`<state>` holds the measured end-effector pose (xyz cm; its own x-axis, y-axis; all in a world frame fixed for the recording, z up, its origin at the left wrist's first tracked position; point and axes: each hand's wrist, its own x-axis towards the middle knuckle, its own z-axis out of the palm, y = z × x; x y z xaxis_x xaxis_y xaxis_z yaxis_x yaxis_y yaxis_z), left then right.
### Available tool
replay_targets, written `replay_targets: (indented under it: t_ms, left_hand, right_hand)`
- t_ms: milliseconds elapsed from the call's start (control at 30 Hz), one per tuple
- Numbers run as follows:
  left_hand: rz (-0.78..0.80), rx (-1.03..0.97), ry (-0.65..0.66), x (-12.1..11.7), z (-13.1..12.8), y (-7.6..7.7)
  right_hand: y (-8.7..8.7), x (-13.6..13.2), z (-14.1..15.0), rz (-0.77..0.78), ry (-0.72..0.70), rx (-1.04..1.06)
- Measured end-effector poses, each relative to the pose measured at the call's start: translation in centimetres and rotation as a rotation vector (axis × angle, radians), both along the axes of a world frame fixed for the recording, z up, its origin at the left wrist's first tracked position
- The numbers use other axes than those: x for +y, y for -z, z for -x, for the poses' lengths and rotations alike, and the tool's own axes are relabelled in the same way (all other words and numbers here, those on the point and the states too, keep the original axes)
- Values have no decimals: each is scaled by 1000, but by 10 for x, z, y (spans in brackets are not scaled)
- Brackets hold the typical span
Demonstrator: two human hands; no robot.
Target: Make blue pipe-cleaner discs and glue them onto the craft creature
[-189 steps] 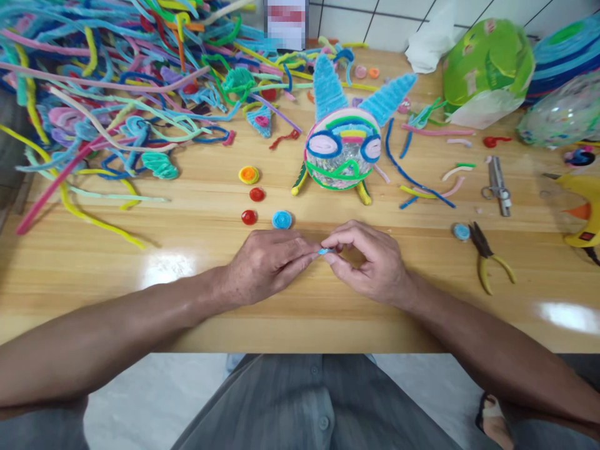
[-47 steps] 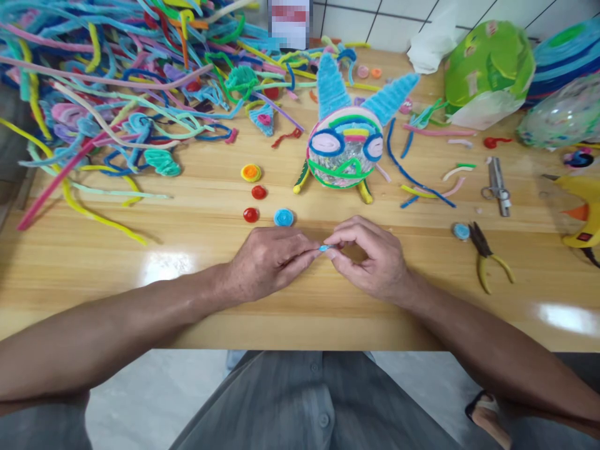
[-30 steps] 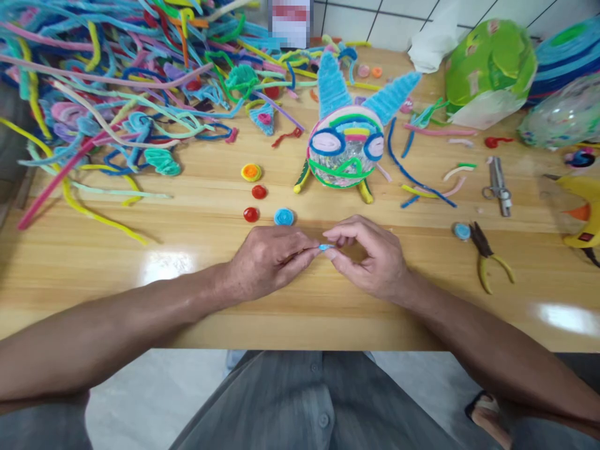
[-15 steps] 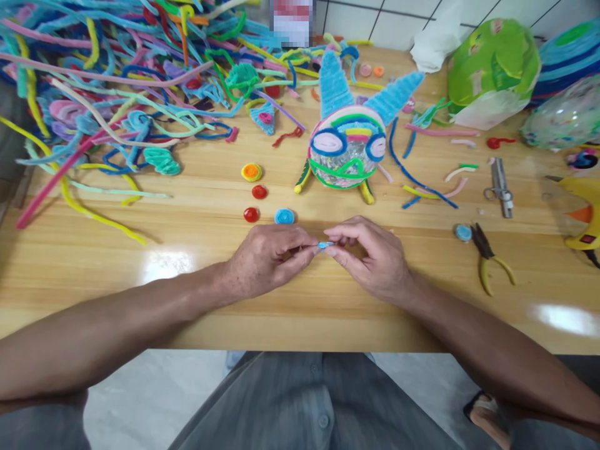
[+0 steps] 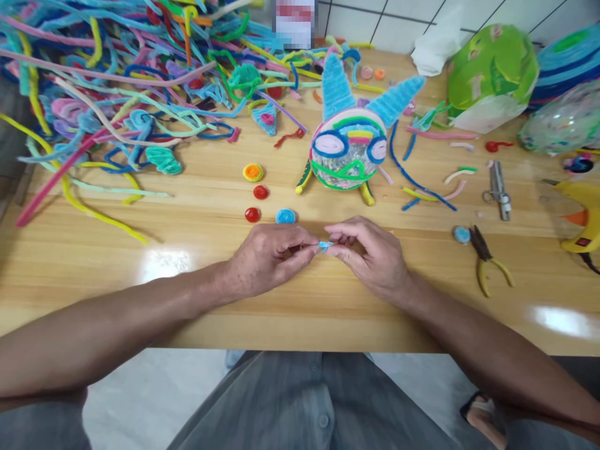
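Between my fingertips is a small light blue pipe cleaner piece (image 5: 325,246), mostly hidden by the fingers. My left hand (image 5: 274,256) pinches its left side, thumb against forefinger. From the other side my right hand (image 5: 368,253) closes on it with thumb and fingers. Just beyond my left hand lies a blue coiled disc (image 5: 285,216). Two red discs (image 5: 252,215) and a yellow-orange disc (image 5: 254,172) sit farther up. Behind the hands stands a round figure (image 5: 349,150) with blue ears, a green mouth and yellow-tipped feet.
A tangled heap of pipe cleaners (image 5: 117,94) covers the back left. To the right lie pliers (image 5: 487,259), scissors (image 5: 500,190), another blue disc (image 5: 462,234) and a yellow glue gun (image 5: 579,215). A green package (image 5: 494,75) stands at the back right.
Both hands stay together in nearly the same pinch on the blue piece, which shows slightly more. The whole view has shifted a little.
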<state>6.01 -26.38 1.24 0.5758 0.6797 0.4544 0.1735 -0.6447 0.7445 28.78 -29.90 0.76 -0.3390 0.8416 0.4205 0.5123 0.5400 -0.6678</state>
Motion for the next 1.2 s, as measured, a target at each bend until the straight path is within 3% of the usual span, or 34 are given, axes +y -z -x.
replay_targets:
  t_ms: [333,1200]
  left_hand:
    - [-1,-8,-6,0,0,1]
    - [-188,59,54,-1,1,3]
  right_hand:
    - [-3,0,-2,-36,-26,21]
    - [-10,0,1,-40,-68,-28]
